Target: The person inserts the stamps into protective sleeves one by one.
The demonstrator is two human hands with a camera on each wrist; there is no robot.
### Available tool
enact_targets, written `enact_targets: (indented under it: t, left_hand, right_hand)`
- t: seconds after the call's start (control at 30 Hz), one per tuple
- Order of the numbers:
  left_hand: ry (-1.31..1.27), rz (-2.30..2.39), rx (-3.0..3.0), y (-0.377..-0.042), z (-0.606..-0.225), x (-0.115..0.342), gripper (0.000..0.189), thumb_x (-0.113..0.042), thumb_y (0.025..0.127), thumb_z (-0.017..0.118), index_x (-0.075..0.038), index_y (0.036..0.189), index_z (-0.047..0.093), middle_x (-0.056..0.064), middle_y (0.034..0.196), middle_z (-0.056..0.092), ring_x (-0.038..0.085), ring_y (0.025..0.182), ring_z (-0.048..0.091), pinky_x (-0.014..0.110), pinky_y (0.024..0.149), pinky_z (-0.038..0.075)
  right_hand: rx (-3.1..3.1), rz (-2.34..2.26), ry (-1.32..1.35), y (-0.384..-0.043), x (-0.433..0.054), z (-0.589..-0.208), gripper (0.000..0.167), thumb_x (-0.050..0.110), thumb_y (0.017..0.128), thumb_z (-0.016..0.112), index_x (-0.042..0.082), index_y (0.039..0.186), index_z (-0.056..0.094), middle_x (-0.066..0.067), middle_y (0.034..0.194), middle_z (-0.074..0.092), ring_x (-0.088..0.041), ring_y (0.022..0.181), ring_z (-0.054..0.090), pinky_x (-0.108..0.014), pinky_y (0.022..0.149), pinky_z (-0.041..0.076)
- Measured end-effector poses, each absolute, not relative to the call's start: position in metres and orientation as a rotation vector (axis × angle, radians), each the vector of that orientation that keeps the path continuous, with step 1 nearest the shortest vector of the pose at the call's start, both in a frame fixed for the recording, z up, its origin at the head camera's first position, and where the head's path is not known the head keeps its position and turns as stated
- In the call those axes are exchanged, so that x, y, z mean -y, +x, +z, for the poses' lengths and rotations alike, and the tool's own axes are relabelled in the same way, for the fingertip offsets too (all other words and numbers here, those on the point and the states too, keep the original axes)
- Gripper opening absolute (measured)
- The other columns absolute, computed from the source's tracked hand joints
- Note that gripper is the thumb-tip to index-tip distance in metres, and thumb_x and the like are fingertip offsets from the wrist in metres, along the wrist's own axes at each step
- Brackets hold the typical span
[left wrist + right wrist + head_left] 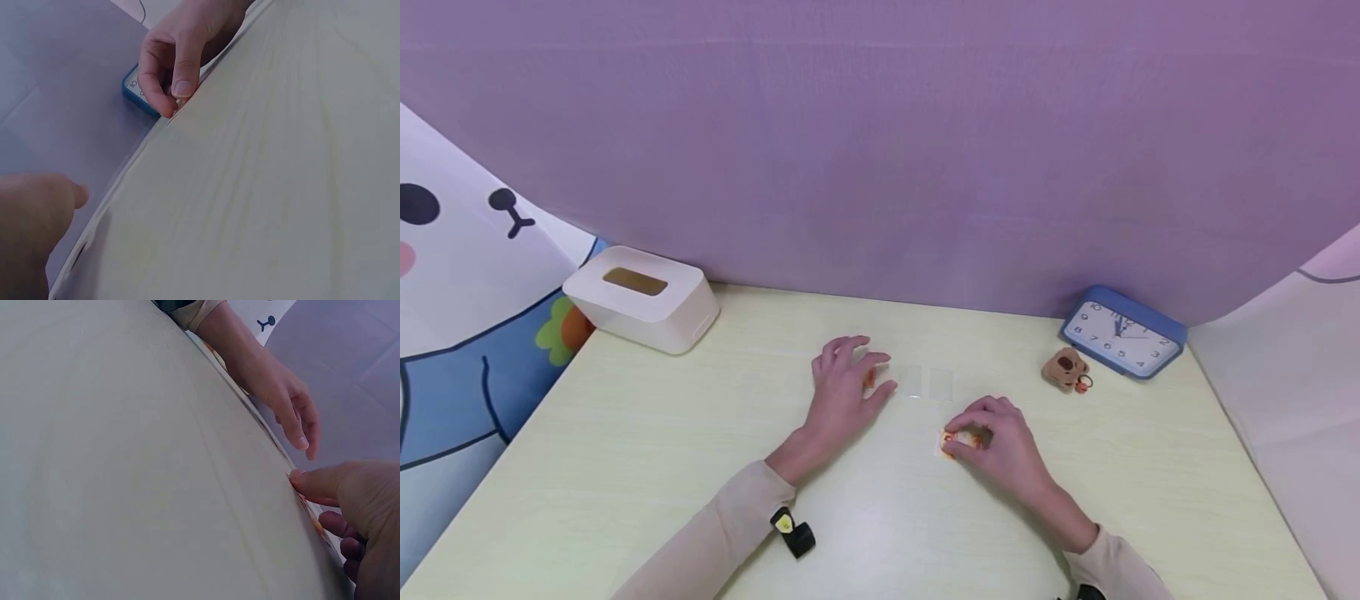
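My right hand (1000,442) pinches a small orange and white card (951,443) between thumb and forefinger, low at the tabletop. Its printed face is partly covered by the fingers. In the right wrist view the card (317,526) shows only edge-on under the right hand (375,512). My left hand (841,390) has its fingers spread and apart over the table, with an orange piece (870,377) partly hidden beneath it. Between the hands lie two transparent squares, a left one (912,381) and a right one (941,385).
A white tissue box (651,292) stands at the back left. At the back right sit a blue clock (1123,333) and a brown bear-head trinket with a ring (1064,368). A purple backdrop (880,167) rises behind the table (880,533).
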State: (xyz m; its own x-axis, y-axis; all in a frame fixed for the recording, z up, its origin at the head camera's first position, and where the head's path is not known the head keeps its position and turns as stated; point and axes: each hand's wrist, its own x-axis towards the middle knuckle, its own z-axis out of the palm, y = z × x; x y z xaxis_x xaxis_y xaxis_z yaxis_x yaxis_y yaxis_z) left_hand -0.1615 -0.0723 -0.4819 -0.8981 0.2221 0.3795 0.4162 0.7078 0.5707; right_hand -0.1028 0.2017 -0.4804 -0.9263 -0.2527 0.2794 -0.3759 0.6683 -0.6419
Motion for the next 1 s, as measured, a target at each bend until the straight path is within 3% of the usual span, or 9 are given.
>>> enact_targets:
  t: [0.3, 0.63, 1.0]
  left_hand:
    - [-0.701, -0.815, 2.708, -0.163, -0.485, 0.068, 0.046, -0.041, 0.105, 0.077, -0.019, 0.145, 0.074, 0.020, 0.159, 0.055, 0.048, 0.154, 0.035, 0.068, 0.116, 0.031]
    - [-0.672, -0.812, 2.704, -0.172, -0.488, 0.059, 0.052, -0.050, 0.103, 0.076, -0.015, 0.142, 0.077, 0.024, 0.162, 0.051, 0.052, 0.159, 0.027, 0.070, 0.121, 0.027]
    - [-0.666, -0.760, 2.742, -0.172, -0.488, 0.059, 0.044, -0.045, 0.100, 0.082, -0.021, 0.136, 0.081, 0.023, 0.166, 0.049, 0.054, 0.162, 0.024, 0.072, 0.128, 0.020]
  right_hand:
    - [2.670, 1.179, 0.546, -0.103, -0.202, -0.481, 0.032, 0.003, 0.075, 0.102, 0.020, 0.095, 0.084, 0.010, 0.099, 0.075, -0.015, 0.095, 0.060, -0.032, 0.079, 0.047]
    - [2.591, 1.277, 0.542, -0.102, -0.201, -0.483, 0.035, -0.008, 0.078, 0.096, 0.020, 0.090, 0.080, 0.012, 0.086, 0.073, -0.015, 0.082, 0.059, -0.027, 0.072, 0.049]
    - [2.552, 1.303, 0.571, -0.103, -0.201, -0.484, 0.040, -0.014, 0.077, 0.094, 0.012, 0.106, 0.085, 0.012, 0.086, 0.072, -0.018, 0.084, 0.062, -0.022, 0.073, 0.053]
